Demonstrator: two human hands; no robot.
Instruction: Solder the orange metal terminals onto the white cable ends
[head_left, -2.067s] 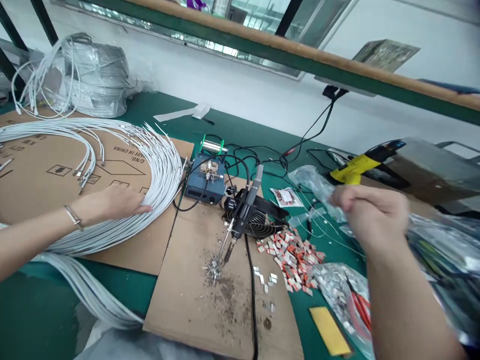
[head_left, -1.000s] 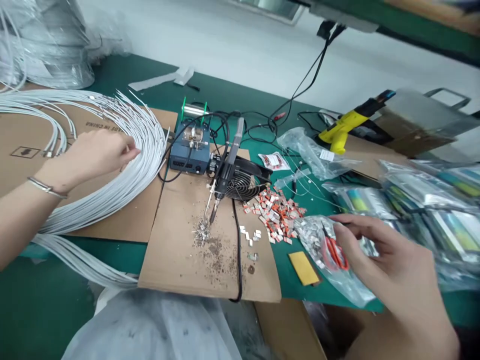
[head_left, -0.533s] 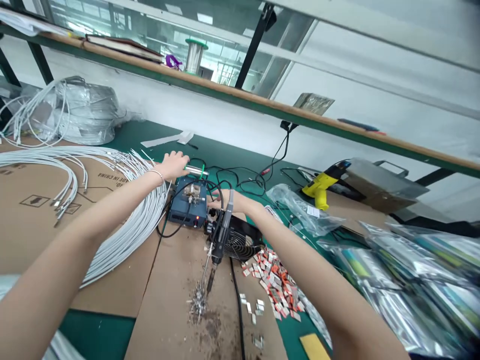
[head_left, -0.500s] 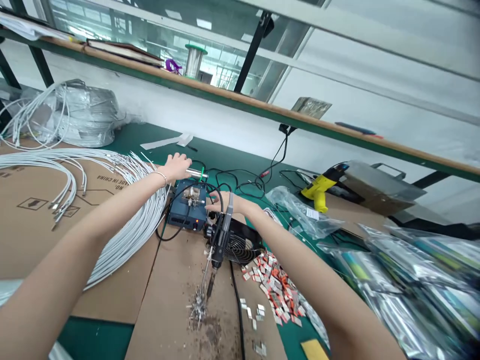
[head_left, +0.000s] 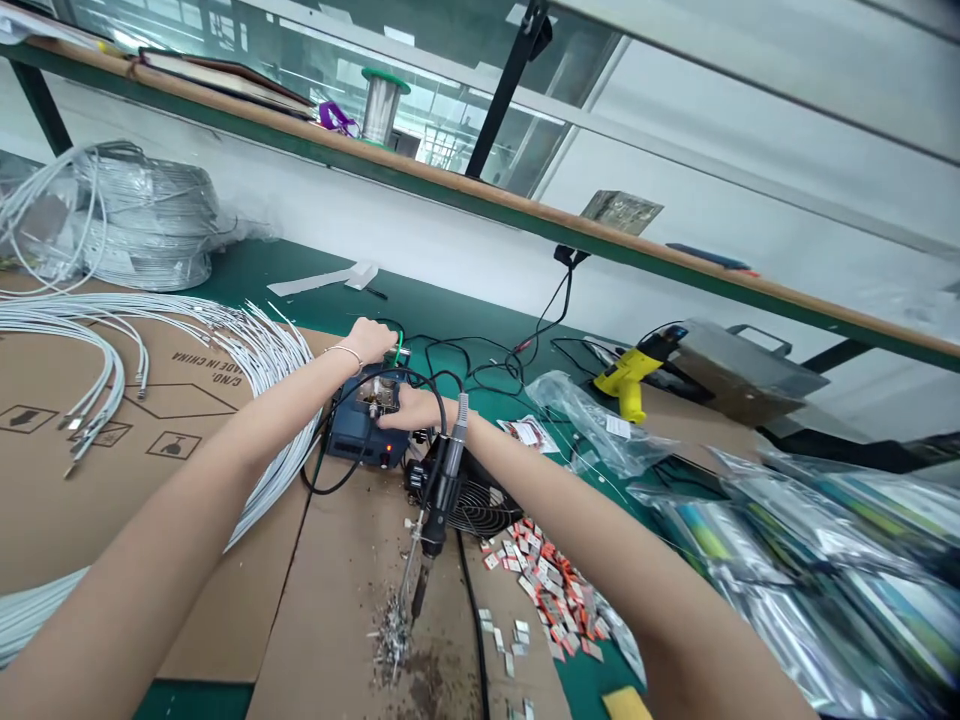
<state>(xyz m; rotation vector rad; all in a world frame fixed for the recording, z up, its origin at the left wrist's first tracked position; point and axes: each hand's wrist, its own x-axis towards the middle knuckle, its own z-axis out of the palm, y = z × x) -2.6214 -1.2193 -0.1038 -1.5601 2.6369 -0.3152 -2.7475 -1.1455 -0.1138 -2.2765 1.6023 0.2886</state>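
My left hand is closed round the near end of a small wire spool with a green rim, behind the blue soldering station. At the station's right top, my right hand reaches to the metal feeder part, fingers bent; what they hold, if anything, is hidden. In front of my right wrist the black soldering iron stands in its holder, tip down above a heap of solder scraps. A black fan sits beside it.
White cables spread over cardboard on the left. Small orange and white parts lie right of the iron. A yellow heat gun and plastic-bagged items are farther right. A shelf crosses behind.
My left hand has moved right and closed at the spool. My right hand has shifted left onto the station's top. The view has turned slightly.
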